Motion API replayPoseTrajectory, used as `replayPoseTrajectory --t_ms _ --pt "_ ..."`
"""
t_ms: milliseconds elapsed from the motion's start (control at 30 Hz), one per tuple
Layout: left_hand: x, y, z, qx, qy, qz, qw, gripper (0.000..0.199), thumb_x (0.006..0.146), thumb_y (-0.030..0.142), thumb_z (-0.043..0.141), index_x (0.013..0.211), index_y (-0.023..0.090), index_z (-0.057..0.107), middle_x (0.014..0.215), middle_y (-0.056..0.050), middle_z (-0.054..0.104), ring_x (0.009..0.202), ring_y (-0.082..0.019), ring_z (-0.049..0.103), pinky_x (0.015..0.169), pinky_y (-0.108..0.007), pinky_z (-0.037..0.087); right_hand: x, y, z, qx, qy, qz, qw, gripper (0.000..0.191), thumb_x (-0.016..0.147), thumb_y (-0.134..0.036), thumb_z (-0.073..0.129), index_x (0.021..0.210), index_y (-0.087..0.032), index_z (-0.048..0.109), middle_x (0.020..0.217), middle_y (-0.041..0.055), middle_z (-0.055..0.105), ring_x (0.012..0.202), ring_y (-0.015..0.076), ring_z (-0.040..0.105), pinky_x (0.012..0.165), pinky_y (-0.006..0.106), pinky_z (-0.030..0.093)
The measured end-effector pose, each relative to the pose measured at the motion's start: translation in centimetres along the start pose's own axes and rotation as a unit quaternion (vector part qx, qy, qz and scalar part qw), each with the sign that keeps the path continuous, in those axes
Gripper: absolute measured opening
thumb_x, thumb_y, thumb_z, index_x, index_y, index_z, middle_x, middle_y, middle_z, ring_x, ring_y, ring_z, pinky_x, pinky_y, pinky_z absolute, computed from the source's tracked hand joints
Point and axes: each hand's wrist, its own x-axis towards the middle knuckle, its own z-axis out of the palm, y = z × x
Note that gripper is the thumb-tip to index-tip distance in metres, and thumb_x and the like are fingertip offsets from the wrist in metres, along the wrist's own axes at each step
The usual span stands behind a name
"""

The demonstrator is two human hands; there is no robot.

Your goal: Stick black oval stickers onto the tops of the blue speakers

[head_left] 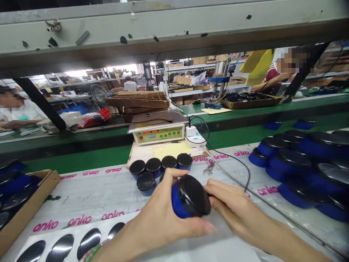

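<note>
My left hand (163,211) is closed around a round blue piece with a glossy black top (192,196), held tilted above the bench. Its thumb lies along the near side and its index finger reaches over the far side. At the right edge of the black top, my right hand (234,207) is pinched, thumb against index finger; a dark bit shows there, too small to name. Below and left of my left hand lies a white sheet with black round stickers (60,247). Behind the held piece stand several like pieces (153,165), partly hidden by my left hand.
Many more blue-and-black pieces (291,160) are stacked at the right. A cardboard box (35,203) of them stands at left. A control box with lit displays (160,134), a power strip (195,138) and cables sit at the back. An overhead beam (174,32) crosses above; people sit beyond.
</note>
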Motion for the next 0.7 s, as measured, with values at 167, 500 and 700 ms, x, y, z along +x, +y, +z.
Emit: replayPoseTrajectory --t_ms 167,500,700 --pt "-0.3 1.0 0.5 0.303 0.093 0.317 0.894 0.063 0.074 0.04 0.075 0.126 0.014 0.05 0.106 -0.012 0.053 0.104 -0.024 0.057 0.097 -0.039 0.05 -2.1 1.0 1.7 0.015 0.074 -0.003 0.997 0.016 0.094 -0.012 0.038 0.094 -0.024 0.049 0.076 0.0012 0.057 0.07 0.0157 0.06 0.06 0.024 0.048" --pt "-0.9 2.3 0.9 0.31 -0.053 0.353 0.881 0.047 0.089 -0.001 0.037 0.115 0.027 0.064 0.048 0.008 0.044 0.046 -0.011 0.054 0.11 -0.047 0.032 -1.6 -0.5 1.0 0.004 0.123 -0.039 0.992 0.016 0.086 -0.009 0.041 0.083 -0.024 0.046 0.065 0.0013 0.057 0.054 0.0167 0.057 0.05 0.025 0.049" --pt "-1.0 0.8 1.1 0.328 -0.032 0.365 0.871 0.053 0.086 -0.005 0.032 0.12 0.025 0.061 0.085 -0.003 0.065 0.08 -0.016 0.067 0.114 -0.05 0.024 -2.7 0.1 1.1 -0.019 0.099 -0.031 0.994 0.016 0.089 -0.009 0.042 0.092 -0.022 0.049 0.072 0.0 0.062 0.061 0.013 0.061 0.057 0.021 0.049"
